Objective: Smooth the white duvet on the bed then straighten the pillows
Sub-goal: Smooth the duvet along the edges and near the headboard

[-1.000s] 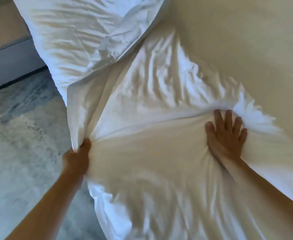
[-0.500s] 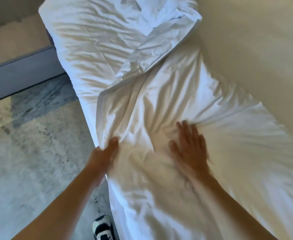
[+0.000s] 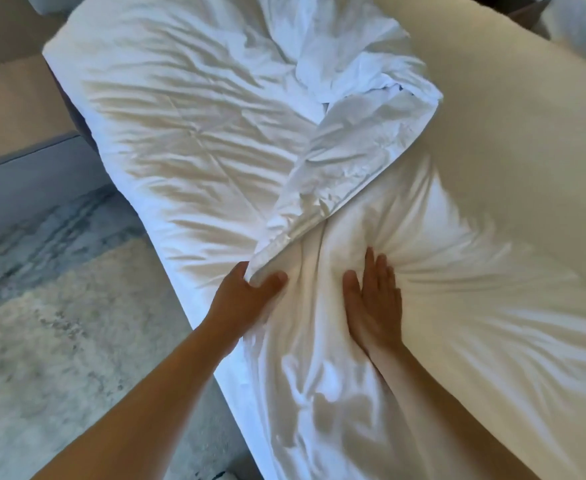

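Lying rumpled along the bed [image 3: 492, 140]: white duvet [image 3: 194, 140], long axis running away from the fingertips, folded flap pointing back at them. Pinching that flap's corner: left hand [image 3: 246, 299]. Pressing flat, fingers straight, just beside: right hand [image 3: 374, 303]. Risking fresh creases, probably, if tugged against the pinned cloth.

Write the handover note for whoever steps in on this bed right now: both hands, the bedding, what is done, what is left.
Left hand: grips the corner of a folded-back flap of the wrinkled white duvet at the bed's near edge.
Right hand: flat, fingers straight, pressing the white cloth beside it; creases fan out from the fingertips.
Bedding: the duvet is bunched and doubled over itself toward the far end; the smooth cream bed surface lies bare to the right.
Done: nothing finished; the duvet is heavily creased.
Left: unfold the flap, spread and smooth the duvet, then straighten the pillows, which cannot be made out clearly here.
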